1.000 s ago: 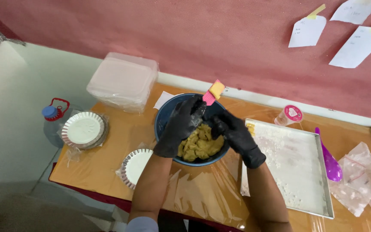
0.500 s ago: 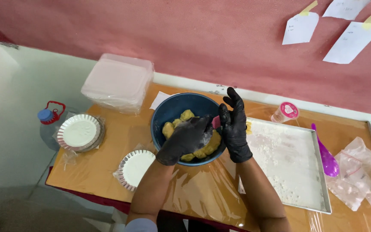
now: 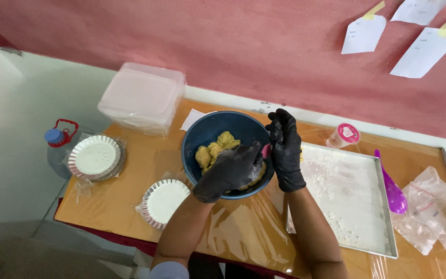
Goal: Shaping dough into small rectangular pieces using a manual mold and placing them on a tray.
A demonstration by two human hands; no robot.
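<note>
Pink wall behind, plastic-wrapped counter [image 3: 114, 206]. Blue bowl [image 3: 202, 135] at centre, yellow dough [image 3: 213, 150] inside. Left hand [image 3: 228, 170] curled over dough; right hand [image 3: 285, 150] at bowl's 3 o'clock pinching small pink scraper [image 3: 266, 151]. Risk: hard push tips bowl, dough spills toward floured tray [image 3: 357, 196].

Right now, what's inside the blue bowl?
The blue bowl holds yellow dough lumps. The gloved left hand covers its lower part, so any dough beneath it is hidden. The right hand is at the rim, with something pink between the hands.
</note>
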